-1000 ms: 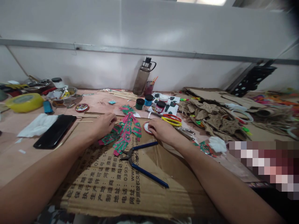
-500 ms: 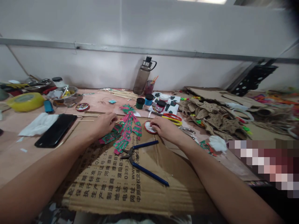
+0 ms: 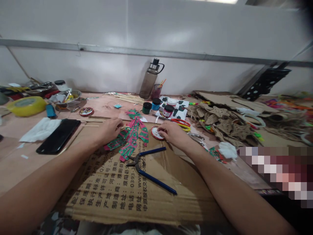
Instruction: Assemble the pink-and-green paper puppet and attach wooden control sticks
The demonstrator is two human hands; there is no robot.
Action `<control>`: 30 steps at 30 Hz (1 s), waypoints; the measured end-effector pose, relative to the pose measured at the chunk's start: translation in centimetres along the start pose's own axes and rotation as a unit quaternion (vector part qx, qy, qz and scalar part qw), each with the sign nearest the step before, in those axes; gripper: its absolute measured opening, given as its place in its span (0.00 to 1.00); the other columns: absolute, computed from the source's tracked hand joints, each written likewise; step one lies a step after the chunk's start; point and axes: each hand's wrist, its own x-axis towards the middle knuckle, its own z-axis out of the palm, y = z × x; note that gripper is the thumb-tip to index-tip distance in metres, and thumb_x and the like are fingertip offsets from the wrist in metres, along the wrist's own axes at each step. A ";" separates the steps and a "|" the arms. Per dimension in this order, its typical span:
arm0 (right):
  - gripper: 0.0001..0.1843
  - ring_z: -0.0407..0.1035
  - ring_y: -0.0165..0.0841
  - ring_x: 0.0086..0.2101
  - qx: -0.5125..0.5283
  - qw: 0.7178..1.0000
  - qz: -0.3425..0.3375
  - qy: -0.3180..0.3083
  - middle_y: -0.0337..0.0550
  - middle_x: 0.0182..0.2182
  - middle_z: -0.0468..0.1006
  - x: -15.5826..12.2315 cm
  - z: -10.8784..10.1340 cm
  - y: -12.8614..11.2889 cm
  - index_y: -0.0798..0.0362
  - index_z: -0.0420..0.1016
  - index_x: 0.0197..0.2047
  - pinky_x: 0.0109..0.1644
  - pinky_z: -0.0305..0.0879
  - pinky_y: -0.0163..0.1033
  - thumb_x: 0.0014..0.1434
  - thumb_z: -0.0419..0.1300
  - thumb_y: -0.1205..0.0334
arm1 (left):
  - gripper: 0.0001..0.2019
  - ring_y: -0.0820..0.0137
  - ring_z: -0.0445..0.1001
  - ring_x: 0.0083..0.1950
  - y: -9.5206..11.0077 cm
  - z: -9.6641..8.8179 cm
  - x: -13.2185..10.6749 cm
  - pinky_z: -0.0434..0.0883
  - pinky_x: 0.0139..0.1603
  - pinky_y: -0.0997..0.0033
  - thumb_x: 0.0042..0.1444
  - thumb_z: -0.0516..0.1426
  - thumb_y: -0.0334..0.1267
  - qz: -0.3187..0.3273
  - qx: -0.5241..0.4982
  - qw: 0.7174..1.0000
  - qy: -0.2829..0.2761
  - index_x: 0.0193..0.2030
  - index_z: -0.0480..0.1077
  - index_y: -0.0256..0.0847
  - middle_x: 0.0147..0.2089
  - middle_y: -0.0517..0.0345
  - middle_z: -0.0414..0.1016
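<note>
My left hand (image 3: pixel 111 129), its fingers curled and closed, rests at the left side of a pink and green patterned paper figure (image 3: pixel 134 133) dotted with shiny beads. What these fingers hold, if anything, is hidden. My right hand (image 3: pixel 173 131) is over a red-rimmed lid (image 3: pixel 155 133) with small whitish pieces in it. Its thumb and fingers pinch together at the lid's right side; anything between them is too small to name. Blue-handled pliers (image 3: pixel 144 165) lie with handles spread just in front of the figure, on a printed cardboard sheet (image 3: pixel 102 195).
Paint jars (image 3: pixel 146 108), scissors (image 3: pixel 182 123) and a tall bottle (image 3: pixel 148 81) stand or lie beyond my hands. Leftward are a black phone (image 3: pixel 58 135), tissue (image 3: pixel 40 129) and yellow tape (image 3: pixel 26 106). Brown woven pieces (image 3: pixel 222 120) pile up at the right, near white cotton (image 3: pixel 228 150).
My right hand's fingertips have shifted very slightly at the lid. My left hand, the paper figure and the pliers look the same.
</note>
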 end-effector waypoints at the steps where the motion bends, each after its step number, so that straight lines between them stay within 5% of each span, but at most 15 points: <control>1: 0.10 0.68 0.35 0.37 -0.002 1.000 -0.003 0.001 0.49 0.37 0.77 0.0 0.1 0.1 0.56 0.80 0.39 0.44 0.60 0.37 0.61 0.56 0.68 | 0.11 0.64 0.73 0.41 0.0 0.0 0.0 0.66 0.41 0.67 0.58 0.49 0.35 0.000 -0.002 1.000 -0.001 0.38 0.72 0.39 0.40 0.51 0.77; 8: 0.11 0.66 0.34 0.36 -0.033 0.999 -0.042 0.007 0.49 0.39 0.76 0.1 0.7 0.2 0.55 0.80 0.39 0.43 0.58 0.37 0.61 0.55 0.68 | 0.11 0.64 0.73 0.40 -0.1 0.1 0.0 0.66 0.39 0.67 0.59 0.48 0.35 0.004 0.003 1.000 0.002 0.36 0.71 0.39 0.39 0.51 0.77; 19: 0.08 0.64 0.40 0.42 -0.232 0.968 -0.096 -0.010 0.51 0.40 0.76 0.0 -0.1 -1.5 0.55 0.78 0.39 0.42 0.50 0.43 0.62 0.57 0.70 | 0.11 0.63 0.72 0.38 0.2 0.0 0.1 0.66 0.39 0.66 0.60 0.48 0.37 0.006 0.000 1.000 -0.004 0.35 0.70 0.39 0.38 0.50 0.76; 30: 0.13 0.64 0.45 0.45 -0.267 0.955 -0.125 -0.031 0.51 0.37 0.79 1.0 0.0 -3.2 0.54 0.80 0.38 0.49 0.52 0.49 0.64 0.53 0.71 | 0.10 0.64 0.73 0.40 0.3 0.1 0.0 0.67 0.42 0.67 0.58 0.50 0.35 0.013 -0.019 1.000 -0.003 0.38 0.72 0.39 0.39 0.51 0.77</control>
